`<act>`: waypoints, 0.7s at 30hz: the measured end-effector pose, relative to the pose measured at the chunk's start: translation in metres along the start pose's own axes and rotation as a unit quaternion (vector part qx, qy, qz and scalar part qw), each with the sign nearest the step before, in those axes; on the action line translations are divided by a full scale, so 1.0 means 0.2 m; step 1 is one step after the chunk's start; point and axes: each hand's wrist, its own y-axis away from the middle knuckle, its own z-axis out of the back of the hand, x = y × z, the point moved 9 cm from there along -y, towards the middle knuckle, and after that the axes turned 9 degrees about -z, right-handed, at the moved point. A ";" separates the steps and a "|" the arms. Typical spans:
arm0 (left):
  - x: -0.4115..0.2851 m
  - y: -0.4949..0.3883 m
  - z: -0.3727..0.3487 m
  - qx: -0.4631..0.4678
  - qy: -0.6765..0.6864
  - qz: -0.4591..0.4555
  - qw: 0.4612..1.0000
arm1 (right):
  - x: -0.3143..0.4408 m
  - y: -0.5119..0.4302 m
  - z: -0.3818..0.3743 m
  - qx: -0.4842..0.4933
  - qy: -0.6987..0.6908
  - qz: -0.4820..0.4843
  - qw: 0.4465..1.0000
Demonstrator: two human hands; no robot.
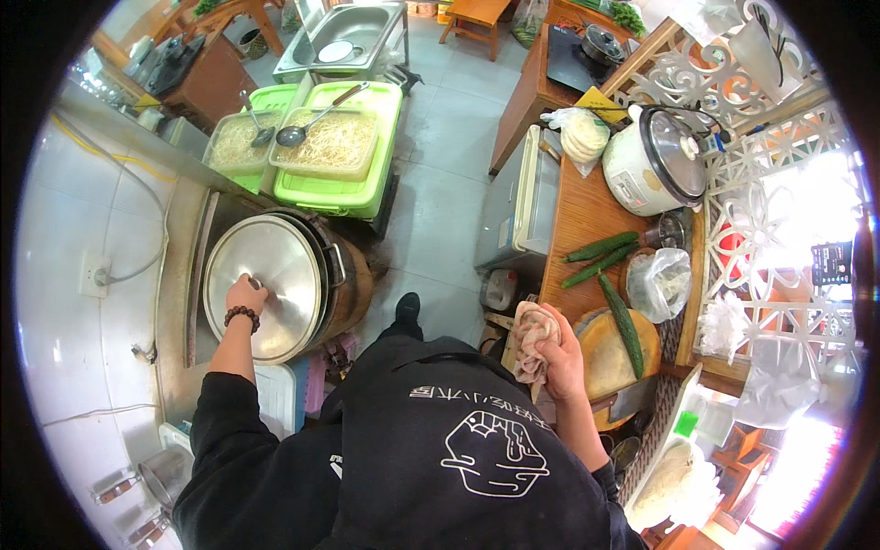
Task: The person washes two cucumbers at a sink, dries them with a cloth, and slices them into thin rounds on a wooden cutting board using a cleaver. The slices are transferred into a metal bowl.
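Observation:
At the left, my left hand grips the knob of a round metal lid, which covers a large pot standing in a brown barrel-like casing. A bunched pink-and-white cloth is held in my right hand, near the edge of the wooden counter. Beside that hand a cucumber lies across a round wooden cutting board. Two more cucumbers lie farther up the counter. A cleaver rests at the board's lower edge.
A rice cooker and a plastic bag of pale round food stand on the counter. Ahead, a tub of noodle-like strands with a ladle sits on a green bin lid. A steel sink is farther off.

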 end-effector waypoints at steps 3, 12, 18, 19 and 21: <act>-0.05 -0.02 -0.03 0.013 -0.003 -0.016 1.000 | -0.01 0.03 0.03 -0.021 -0.003 0.001 1.000; -0.26 -0.04 0.00 0.051 -0.004 -0.075 0.996 | -0.03 0.07 0.11 -0.080 0.118 0.060 0.988; -0.86 0.03 0.12 -0.041 0.020 -0.250 0.967 | 0.04 0.08 0.12 -0.087 0.064 0.069 0.992; -1.18 0.17 0.22 -0.037 0.060 -0.332 0.941 | 0.04 0.07 0.13 -0.089 0.032 0.072 0.993; -1.76 0.52 0.32 -0.017 0.187 -0.514 0.837 | 0.05 0.04 0.12 -0.086 -0.028 0.076 0.993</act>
